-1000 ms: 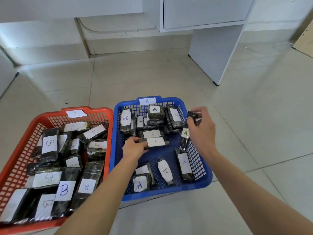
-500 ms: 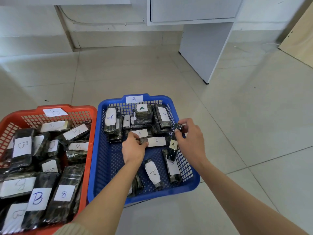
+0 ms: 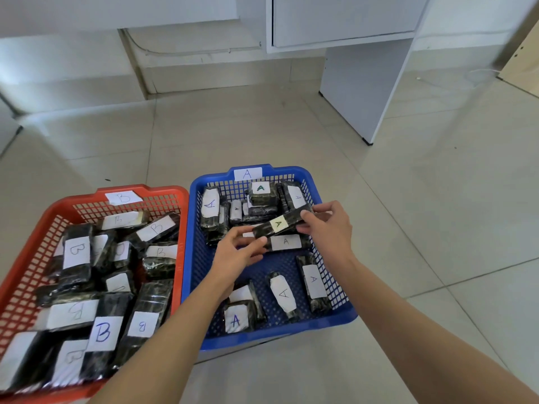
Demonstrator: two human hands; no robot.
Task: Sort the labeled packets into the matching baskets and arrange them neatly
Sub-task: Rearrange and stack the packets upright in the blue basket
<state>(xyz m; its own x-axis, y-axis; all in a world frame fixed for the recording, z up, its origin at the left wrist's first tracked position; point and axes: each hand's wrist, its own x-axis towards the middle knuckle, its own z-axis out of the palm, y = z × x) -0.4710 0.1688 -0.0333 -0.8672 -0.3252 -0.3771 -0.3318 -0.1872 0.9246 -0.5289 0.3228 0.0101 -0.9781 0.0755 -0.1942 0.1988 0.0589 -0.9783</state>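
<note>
A blue basket (image 3: 332, 312) tagged A holds several dark packets with white A labels. To its left a red basket (image 3: 180, 217) tagged B is full of dark B-labelled packets. My right hand (image 3: 328, 228) grips one end of a long dark packet with a yellow A label (image 3: 278, 224), held nearly level above the blue basket's middle. My left hand (image 3: 237, 253) touches that packet's lower left end, fingers curled around it. Just under it lies another A packet (image 3: 287, 242).
Both baskets sit on a pale tiled floor (image 3: 408, 217). A white cabinet panel (image 3: 364, 88) stands behind the blue basket, with a wall and a cable along the back. A wooden board (image 3: 525, 56) leans at the far right.
My right hand has lifted the yellow-labelled A packet from the basket's right wall and turned it from upright to nearly level. My left hand has left the lower A packet and met this one.
</note>
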